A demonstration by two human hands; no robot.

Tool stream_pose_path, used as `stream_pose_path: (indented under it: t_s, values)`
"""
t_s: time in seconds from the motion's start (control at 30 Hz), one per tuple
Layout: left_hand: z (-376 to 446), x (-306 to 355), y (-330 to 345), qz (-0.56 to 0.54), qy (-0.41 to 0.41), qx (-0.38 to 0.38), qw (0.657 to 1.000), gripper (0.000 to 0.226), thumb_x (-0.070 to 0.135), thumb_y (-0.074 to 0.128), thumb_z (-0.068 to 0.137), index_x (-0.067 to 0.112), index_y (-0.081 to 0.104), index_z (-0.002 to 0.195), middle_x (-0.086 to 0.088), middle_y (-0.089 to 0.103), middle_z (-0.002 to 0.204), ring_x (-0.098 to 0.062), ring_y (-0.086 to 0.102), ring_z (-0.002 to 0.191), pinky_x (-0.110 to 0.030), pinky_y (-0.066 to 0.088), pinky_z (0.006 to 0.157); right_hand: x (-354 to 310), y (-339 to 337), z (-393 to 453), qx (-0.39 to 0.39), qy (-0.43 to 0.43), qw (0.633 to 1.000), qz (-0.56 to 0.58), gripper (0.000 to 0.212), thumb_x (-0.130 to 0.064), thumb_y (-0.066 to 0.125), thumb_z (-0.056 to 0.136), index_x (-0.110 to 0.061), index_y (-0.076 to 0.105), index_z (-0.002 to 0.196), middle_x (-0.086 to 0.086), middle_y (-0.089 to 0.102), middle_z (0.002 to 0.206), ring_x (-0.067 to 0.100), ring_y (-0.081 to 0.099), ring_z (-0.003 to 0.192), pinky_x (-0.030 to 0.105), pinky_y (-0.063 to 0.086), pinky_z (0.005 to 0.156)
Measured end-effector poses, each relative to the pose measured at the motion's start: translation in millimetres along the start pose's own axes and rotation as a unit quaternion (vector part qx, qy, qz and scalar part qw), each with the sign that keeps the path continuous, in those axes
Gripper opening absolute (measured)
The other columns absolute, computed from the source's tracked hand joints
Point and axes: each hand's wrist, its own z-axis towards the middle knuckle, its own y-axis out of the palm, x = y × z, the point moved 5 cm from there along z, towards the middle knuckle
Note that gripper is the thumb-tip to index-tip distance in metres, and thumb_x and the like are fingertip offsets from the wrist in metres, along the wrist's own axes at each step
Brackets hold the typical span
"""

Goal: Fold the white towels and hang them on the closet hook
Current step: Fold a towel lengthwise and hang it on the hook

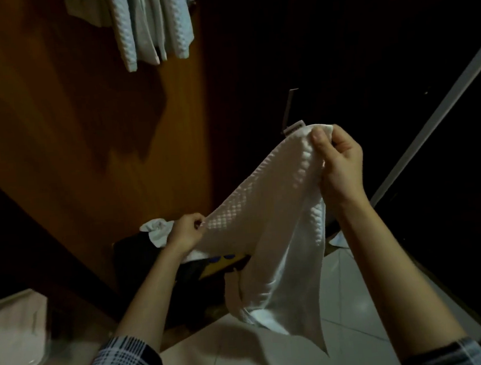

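One white towel (265,218) — waffle-textured, stretched between both hands, tail drooping.

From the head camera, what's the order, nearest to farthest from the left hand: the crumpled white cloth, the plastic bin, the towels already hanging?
From the left hand:
1. Crumpled white cloth, touching or nearly so, just to its left.
2. Plastic bin, low at the far left.
3. Hanging towels, top of the picture, on the wooden closet.

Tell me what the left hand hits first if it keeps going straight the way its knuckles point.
Probably the crumpled white cloth just beyond the left hand, lying on the dark pile; past that is the wooden closet panel. Depth is unclear, so the hand might pass above the cloth.
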Motion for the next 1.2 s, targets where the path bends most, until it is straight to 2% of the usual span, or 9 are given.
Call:
stream_pose_path:
  t_s: [0.13,0.23,0.4,0.57,0.73,0.87,0.93,1.07,1.2]
  values:
    - [-7.9,-7.7,19.5,-0.110,-0.044,0.073,0.990,0.022,0.024,0.055,0.094,0.004,0.063,0.092,-0.015,0.064,0.088,-0.020,0.052,0.076,-0.029,0.035,0.063,8.1,-18.3,10.4,0.030,0.006,0.999,0.009,0.022,-0.024,0.052,0.093,-0.014,0.053,0.073,0.012,0.046,0.071,0.025,0.043,0.068,0.033,0.039,0.061]
    - [-21.3,-3.5,19.5,-0.117,-0.055,0.158,0.979,0.029,0.034,0.047,0.097,0.015,0.056,0.076,-0.004,0.059,0.072,-0.019,0.050,0.071,-0.031,0.032,0.057,14.7,-37.5,14.4,0.080,0.004,0.997,-0.004,0.025,-0.020,0.051,0.095,-0.016,0.051,0.070,0.005,0.045,0.067,0.017,0.044,0.063,0.026,0.040,0.059]
    - [-37.1,27.9,-26.3,-0.180,0.069,0.331,0.924,0.032,0.037,0.043,0.098,0.034,0.047,0.066,0.013,0.048,0.056,-0.003,0.039,0.050,-0.024,0.031,0.048,42.9,-95.6,11.4,0.213,-0.027,0.966,-0.144,0.031,-0.014,0.051,0.093,-0.021,0.044,0.064,-0.008,0.035,0.059,-0.004,0.037,0.053,0.013,0.031,0.052]
    - [-18.5,43.4,-53.5,-0.024,0.068,0.218,0.973,0.040,0.042,0.055,0.091,0.012,0.053,0.065,-0.003,0.049,0.057,-0.013,0.040,0.052,-0.029,0.030,0.050,106.5,-125.7,-1.5,0.237,0.106,0.938,-0.231,0.026,-0.019,0.052,0.093,-0.010,0.048,0.069,-0.001,0.039,0.060,0.009,0.038,0.061,0.026,0.028,0.053]
    - [-16.0,40.9,-57.8,-0.162,-0.033,0.209,0.964,0.036,0.036,0.058,0.090,0.006,0.058,0.070,-0.008,0.053,0.068,-0.019,0.047,0.064,-0.029,0.034,0.058,132.7,-114.6,-7.4,0.254,0.147,0.933,-0.207,0.029,-0.026,0.050,0.092,-0.013,0.049,0.066,-0.007,0.041,0.057,0.005,0.037,0.052,0.026,0.032,0.053]
    - [-22.3,38.7,-32.6,-0.357,-0.153,0.147,0.909,0.024,0.028,0.054,0.095,0.011,0.057,0.078,-0.012,0.056,0.097,-0.024,0.054,0.091,-0.035,0.043,0.083,131.6,-88.1,-18.6,0.218,0.171,0.937,-0.214,0.028,-0.024,0.049,0.091,-0.012,0.053,0.067,-0.004,0.047,0.057,0.006,0.041,0.050,0.021,0.032,0.046]
    - [-30.1,51.2,-15.1,-0.404,-0.186,0.118,0.888,0.016,0.017,0.058,0.092,0.004,0.060,0.101,-0.016,0.059,0.111,-0.031,0.057,0.103,-0.043,0.046,0.094,128.3,-62.7,-31.7,0.162,0.180,0.947,-0.211,0.028,-0.023,0.051,0.092,-0.014,0.052,0.065,-0.005,0.048,0.056,0.002,0.042,0.049,0.016,0.031,0.043]
    - [-48.2,96.5,18.0,-0.506,-0.172,0.028,0.845,0.023,-0.015,0.049,0.083,-0.007,0.059,0.102,-0.024,0.058,0.109,-0.034,0.058,0.095,-0.042,0.047,0.088,105.4,5.7,-64.2,0.007,0.142,0.980,-0.143,0.031,-0.018,0.056,0.093,-0.024,0.051,0.063,-0.010,0.048,0.053,-0.007,0.046,0.047,0.007,0.034,0.044]
    - [-60.5,125.0,27.4,-0.578,-0.110,-0.025,0.808,0.027,-0.008,0.052,0.088,-0.005,0.062,0.112,-0.023,0.068,0.102,-0.033,0.068,0.088,-0.046,0.053,0.088,87.1,30.6,-85.1,-0.035,0.084,0.991,-0.097,0.017,-0.019,0.056,0.094,-0.021,0.058,0.077,-0.013,0.058,0.063,-0.003,0.052,0.053,0.008,0.035,0.047]
